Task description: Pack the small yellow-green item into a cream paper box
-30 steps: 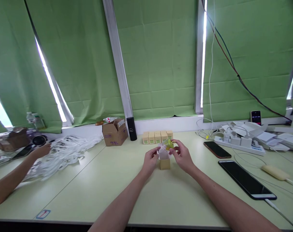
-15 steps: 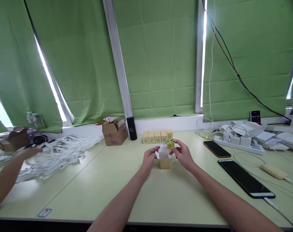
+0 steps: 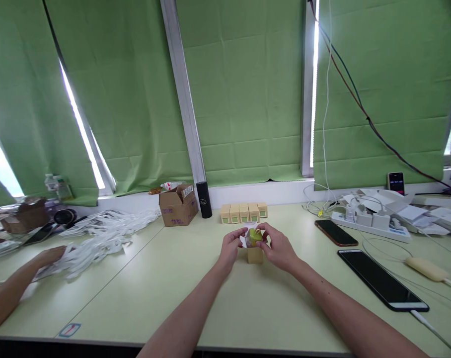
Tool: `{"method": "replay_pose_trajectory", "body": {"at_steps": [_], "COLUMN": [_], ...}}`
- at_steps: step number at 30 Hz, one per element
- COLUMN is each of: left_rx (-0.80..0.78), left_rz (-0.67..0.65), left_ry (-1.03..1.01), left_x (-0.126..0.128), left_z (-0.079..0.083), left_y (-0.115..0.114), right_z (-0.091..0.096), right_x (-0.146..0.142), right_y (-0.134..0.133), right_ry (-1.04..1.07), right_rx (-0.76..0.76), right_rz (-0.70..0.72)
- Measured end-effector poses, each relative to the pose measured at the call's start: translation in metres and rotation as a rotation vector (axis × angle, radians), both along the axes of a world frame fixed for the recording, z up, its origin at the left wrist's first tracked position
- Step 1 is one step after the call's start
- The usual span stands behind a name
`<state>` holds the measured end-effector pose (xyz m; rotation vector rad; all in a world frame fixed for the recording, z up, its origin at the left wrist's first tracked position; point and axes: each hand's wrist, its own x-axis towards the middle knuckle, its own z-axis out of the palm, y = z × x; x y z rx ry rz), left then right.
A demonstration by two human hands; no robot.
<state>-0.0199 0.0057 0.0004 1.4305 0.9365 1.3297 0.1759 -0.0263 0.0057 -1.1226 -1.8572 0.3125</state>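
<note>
A small kraft cardboard box [image 3: 255,256] stands on the table in front of me, its top open and its white inner flaps raised. My left hand [image 3: 231,244] pinches the box's left flap between thumb and fingers. My right hand [image 3: 276,244] is closed on a small yellow-green item with a cord loop [image 3: 254,235], held right over the box's mouth. Its exact kind I cannot make out. Behind the hands stands a row of several small closed kraft boxes [image 3: 244,214] with green labels.
A larger brown carton [image 3: 178,205] and a black cylinder [image 3: 203,200] stand at the back. White straps [image 3: 106,236] lie left, under another person's hand [image 3: 51,256]. Two phones, a black one [image 3: 336,232] and a larger one [image 3: 382,278], a power strip [image 3: 370,226] and cables lie right.
My right hand has brought the yellow-green item left and slightly down, over the box's opening. My left hand stays at the flap. The other person's hand has shifted down on the straps.
</note>
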Motion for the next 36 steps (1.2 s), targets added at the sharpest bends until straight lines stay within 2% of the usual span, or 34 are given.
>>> {"method": "replay_pose_trajectory", "body": {"at_steps": [4,11,17,24,30,36], "left_rx": [-0.007,-0.005,0.005,0.018,0.024,0.009], "left_rz": [-0.013,0.008,0.014,0.018,0.005,0.004], "left_ry": [-0.026,-0.030,-0.038,-0.023,-0.027,-0.038], "left_x": [0.000,0.001,0.002,0.001,0.001,0.002], "left_z": [-0.001,-0.003,-0.003,-0.003,-0.004,-0.003], "left_y": [0.001,0.001,0.002,0.003,0.003,0.001], "right_z": [0.000,-0.004,-0.010,-0.016,-0.020,-0.014], "right_x": [-0.002,-0.005,-0.009,-0.012,-0.014,-0.015], "right_y": [-0.002,0.003,0.012,0.016,0.024,0.023], "right_ry": [-0.079,-0.083,0.086,0.222,0.200,0.132], "right_rx": [-0.006,0.031,0.090,0.061,0.008,-0.008], "right_rz": [-0.009,0.007,0.053,0.053,0.017,-0.005]}}
